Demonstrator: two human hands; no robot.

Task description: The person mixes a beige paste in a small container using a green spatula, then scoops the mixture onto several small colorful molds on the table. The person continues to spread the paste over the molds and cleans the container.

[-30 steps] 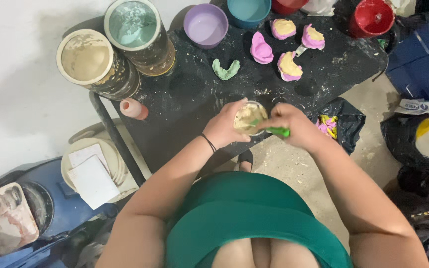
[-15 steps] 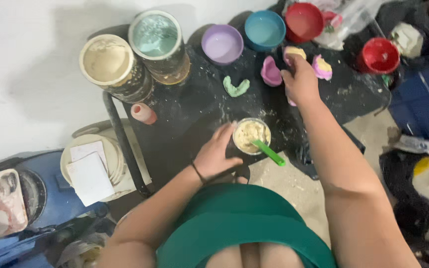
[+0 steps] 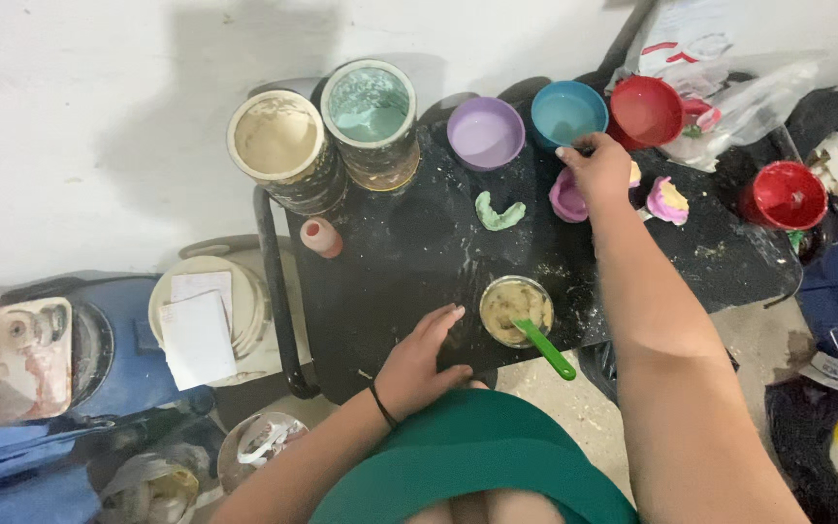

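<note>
Your left hand (image 3: 424, 359) lies flat on the black table (image 3: 409, 262) near its front edge, fingers spread loosely and holding nothing, with a dark band around the wrist. Just to the right of it, touching or nearly touching the fingertips, stands a small bowl (image 3: 516, 311) of lumpy beige paste, and a green spatula (image 3: 547, 349) leans in it with its handle sticking out past the front edge. Your right hand (image 3: 598, 170) is stretched out to the far side of the table, fingers curled together over a pink mould (image 3: 566, 197); whether they actually pinch something you cannot tell, since the palm hides it. Just right of that hand lies a second pink mould with yellow filling (image 3: 669, 199). A pale green arch-shaped cast (image 3: 499, 212) lies towards the middle of the table, well apart from both hands. Along the far edge stand a purple bowl (image 3: 485, 132), a blue bowl (image 3: 568, 113) and a red bowl (image 3: 645, 110), the blue one just beyond your right fingertips. At the far left corner stand two large tins, one with cream-coloured contents (image 3: 275, 138) and one with pale green contents (image 3: 369, 102). Another red bowl (image 3: 784, 194) sits at the right edge.
</note>
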